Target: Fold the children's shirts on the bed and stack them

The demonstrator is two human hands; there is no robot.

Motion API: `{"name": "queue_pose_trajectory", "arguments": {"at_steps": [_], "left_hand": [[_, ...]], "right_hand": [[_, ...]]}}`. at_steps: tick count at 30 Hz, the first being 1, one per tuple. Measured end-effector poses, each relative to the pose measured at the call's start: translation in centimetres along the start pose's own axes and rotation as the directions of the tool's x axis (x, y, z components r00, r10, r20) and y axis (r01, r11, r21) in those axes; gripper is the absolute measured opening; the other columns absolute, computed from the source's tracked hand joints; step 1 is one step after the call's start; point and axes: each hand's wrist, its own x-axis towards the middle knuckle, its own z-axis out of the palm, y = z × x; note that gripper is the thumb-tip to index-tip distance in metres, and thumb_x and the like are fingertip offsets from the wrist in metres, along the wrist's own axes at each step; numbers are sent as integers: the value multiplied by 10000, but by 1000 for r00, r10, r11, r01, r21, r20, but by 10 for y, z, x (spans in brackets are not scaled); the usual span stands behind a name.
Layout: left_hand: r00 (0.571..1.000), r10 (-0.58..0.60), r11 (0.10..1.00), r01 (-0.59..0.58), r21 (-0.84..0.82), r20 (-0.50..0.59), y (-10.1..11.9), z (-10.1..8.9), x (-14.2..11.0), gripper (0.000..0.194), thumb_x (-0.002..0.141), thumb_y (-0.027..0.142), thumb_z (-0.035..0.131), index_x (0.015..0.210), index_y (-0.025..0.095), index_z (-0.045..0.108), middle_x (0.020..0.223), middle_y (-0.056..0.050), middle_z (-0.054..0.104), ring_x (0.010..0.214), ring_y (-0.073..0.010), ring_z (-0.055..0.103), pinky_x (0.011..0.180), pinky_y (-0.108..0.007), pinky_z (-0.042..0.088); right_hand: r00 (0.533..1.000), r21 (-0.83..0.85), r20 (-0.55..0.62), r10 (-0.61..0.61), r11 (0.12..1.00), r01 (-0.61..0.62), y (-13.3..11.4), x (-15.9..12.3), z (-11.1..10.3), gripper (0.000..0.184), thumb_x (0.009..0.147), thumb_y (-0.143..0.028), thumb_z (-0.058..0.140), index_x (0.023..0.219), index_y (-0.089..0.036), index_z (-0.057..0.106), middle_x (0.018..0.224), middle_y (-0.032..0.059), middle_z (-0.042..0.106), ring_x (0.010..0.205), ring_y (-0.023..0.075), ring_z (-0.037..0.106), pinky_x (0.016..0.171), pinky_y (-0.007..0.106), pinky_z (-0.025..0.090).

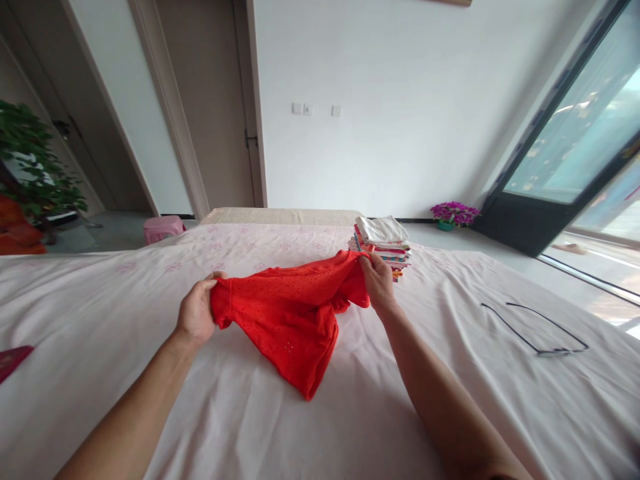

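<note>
A bright red garment [287, 307] with small eyelet holes is stretched between my two hands, above a pale pink sheet [240, 407]. My left hand [199, 308] is closed on its gathered left edge, thumb on top. At the upper right end, my right hand [379, 280] pinches the cloth between thumb and fingers. The middle of the garment hangs in folds, its lowest corner pointing down toward me. Just behind my right hand stands a stack of folded cloths [384, 233], a whitish one on top and several coloured ones beneath.
Dark-framed eyeglasses [560, 349] lie on the sheet to the right. A dark red item [13, 360] shows at the left edge. Beyond the bed are a pink stool [163, 229], purple flowers in a green pot [446, 225], and a leafy plant [35, 160].
</note>
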Motion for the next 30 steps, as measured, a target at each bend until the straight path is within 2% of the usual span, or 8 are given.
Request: {"name": "queue_pose_trajectory", "arguments": {"at_steps": [4, 8, 12, 18, 22, 26, 28, 30], "left_hand": [[989, -104, 994, 108, -33, 105, 13, -4, -2, 330, 705, 437, 697, 882, 173, 610, 714, 9, 660, 626, -157, 648, 587, -268, 536], [932, -225, 948, 143, 283, 285, 9, -15, -2, 547, 617, 358, 823, 1102, 174, 649, 851, -39, 731, 800, -219, 705, 698, -303, 565], [949, -199, 820, 24, 572, 246, -6, -19, 3, 357, 583, 356, 819, 856, 153, 711, 776, -43, 725, 721, -220, 675, 638, -289, 545], [871, 35, 890, -250, 380, 490, 5, 10, -17, 231, 673, 347, 784, 847, 198, 749, 1013, -82, 692, 979, -241, 651, 864, -329, 535], [734, 96, 886, -371, 278, 672, 15, 33, -40, 101, 656, 275, 823, 715, 223, 760, 1326, -120, 582, 1261, -306, 539, 1080, -419, 420], [661, 119, 839, -466, 282, 741, 9, 42, -51, 66, 659, 257, 818, 696, 238, 767, 1299, -101, 611, 1294, -316, 509, 1120, -427, 370], [662, 41, 842, -427, 331, 748, 1, 42, -52, 77, 696, 294, 787, 731, 227, 769, 1103, -99, 695, 1081, -281, 639, 963, -378, 498], [734, -22, 847, -347, 403, 678, -10, 40, -50, 138, 730, 334, 752, 788, 209, 764, 908, -71, 727, 862, -233, 680, 792, -322, 541]], "right_hand": [[1000, -38, 24, -15, 999, 15, -1, 1, 1, 334, 893, -473, 491, 817, -179, 629, 709, -15, 556, 690, 150, 470, 650, 248, 356], [994, -391, 55, -90, 915, 104, -6, 2, -10, 331, 909, -458, 486, 763, -201, 635, 783, 21, 587, 737, 169, 488, 654, 268, 322], [994, -599, 101, -49, 794, 100, -6, 4, -20, 338, 908, -468, 493, 747, -216, 650, 889, 53, 616, 748, 176, 507, 635, 284, 296], [968, -96, 238, 80, 994, -58, -10, -9, 10, 318, 863, -462, 499, 735, -204, 636, 729, 30, 625, 684, 177, 544, 606, 262, 381], [824, 282, 555, 115, 905, -317, -41, -46, 40, 317, 839, -481, 546, 817, -191, 670, 713, 3, 640, 641, 152, 566, 624, 260, 448], [666, 410, 745, 19, 774, -482, -73, -77, 49, 258, 808, -413, 641, 950, -203, 687, 821, 10, 683, 723, 150, 622, 715, 276, 500], [648, 384, 761, 28, 786, -484, -77, -82, 49, 277, 800, -377, 650, 1022, -215, 682, 833, 9, 687, 715, 147, 627, 688, 269, 507], [701, 314, 708, 81, 854, -415, -74, -80, 48, 272, 808, -350, 635, 1040, -215, 679, 771, -3, 676, 641, 131, 607, 603, 240, 486]]}}
